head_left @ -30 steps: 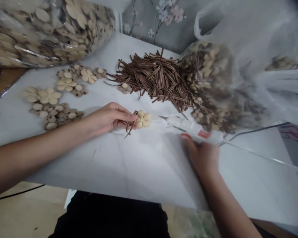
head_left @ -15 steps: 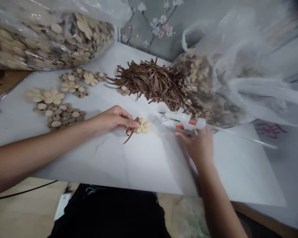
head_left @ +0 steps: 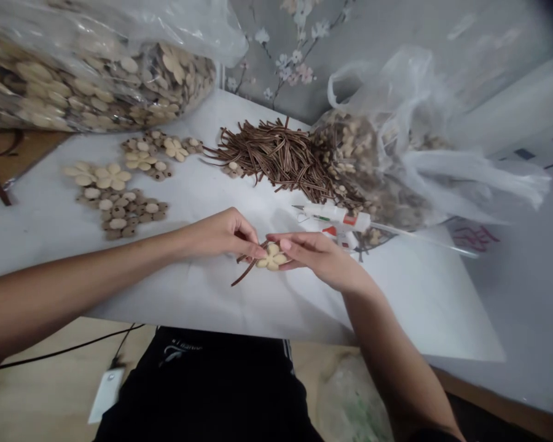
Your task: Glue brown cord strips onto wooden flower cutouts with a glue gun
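Note:
Between my two hands is a cream five-petalled flower piece [head_left: 273, 258], held just above the white table. My left hand [head_left: 233, 236] pinches its left side with thumb and fingertips, and a thin brown strip [head_left: 243, 274] hangs from that grip toward me. On the flower's right edge, my right hand [head_left: 320, 255] presses its thumb, with the fingers behind the petals. A white glue gun [head_left: 336, 215] with a clear glue stick [head_left: 424, 239] in its back end lies just beyond my right hand, apart from it.
A heap of brown strips [head_left: 276, 153] lies at the back centre. Loose flower pieces [head_left: 113, 177] and small brown-grey pieces [head_left: 120, 215] are spread at the left. A large plastic bag of pieces [head_left: 96, 86] stands behind them; another filled bag [head_left: 364, 147] sits at the back right.
My right hand has let go of the glue gun and come left onto the flower piece. The glue gun now lies on the table. My left hand keeps its pinch.

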`<action>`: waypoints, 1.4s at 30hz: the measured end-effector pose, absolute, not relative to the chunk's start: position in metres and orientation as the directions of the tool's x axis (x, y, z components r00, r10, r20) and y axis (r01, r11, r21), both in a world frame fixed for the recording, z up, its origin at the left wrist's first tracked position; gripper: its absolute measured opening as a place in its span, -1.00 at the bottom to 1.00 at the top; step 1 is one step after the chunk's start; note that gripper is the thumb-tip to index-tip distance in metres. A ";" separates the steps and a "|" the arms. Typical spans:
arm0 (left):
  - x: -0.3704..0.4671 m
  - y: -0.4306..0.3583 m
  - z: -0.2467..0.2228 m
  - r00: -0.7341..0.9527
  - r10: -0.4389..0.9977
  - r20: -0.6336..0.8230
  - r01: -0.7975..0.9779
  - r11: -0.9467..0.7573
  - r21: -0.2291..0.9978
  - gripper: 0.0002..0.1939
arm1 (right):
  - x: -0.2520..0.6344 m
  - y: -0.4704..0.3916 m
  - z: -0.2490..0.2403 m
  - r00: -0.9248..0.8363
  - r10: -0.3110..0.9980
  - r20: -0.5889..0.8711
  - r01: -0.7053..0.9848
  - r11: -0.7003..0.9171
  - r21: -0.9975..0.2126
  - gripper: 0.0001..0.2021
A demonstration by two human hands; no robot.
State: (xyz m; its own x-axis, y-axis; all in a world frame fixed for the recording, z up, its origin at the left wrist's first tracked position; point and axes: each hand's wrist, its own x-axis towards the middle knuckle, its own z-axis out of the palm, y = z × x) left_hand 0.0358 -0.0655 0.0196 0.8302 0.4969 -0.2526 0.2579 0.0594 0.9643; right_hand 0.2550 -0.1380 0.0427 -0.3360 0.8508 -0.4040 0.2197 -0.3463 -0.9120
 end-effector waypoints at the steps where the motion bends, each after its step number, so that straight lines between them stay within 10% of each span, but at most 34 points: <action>1: 0.036 -0.066 0.019 0.825 0.506 -0.253 0.266 0.047 0.963 -0.74 | 0.255 -0.133 0.040 -0.378 0.826 -0.417 0.186 -0.374 -0.909 -0.58; 14: 0.034 -0.053 0.012 0.699 0.657 -0.283 0.363 0.017 0.932 -0.73 | 0.251 -0.138 0.011 -0.058 0.934 -0.353 0.113 -0.345 -0.932 -0.68; 23: 0.032 -0.056 0.018 0.799 0.350 -0.489 0.494 0.081 0.865 -0.73 | 0.236 -0.144 -0.004 0.095 0.990 -0.106 0.196 -0.123 -0.973 -0.75; 42: 0.029 -0.047 0.018 0.774 0.304 -0.556 0.582 0.006 0.813 -0.74 | 0.229 -0.135 -0.014 0.065 0.982 -0.178 0.189 -0.187 -0.964 -0.42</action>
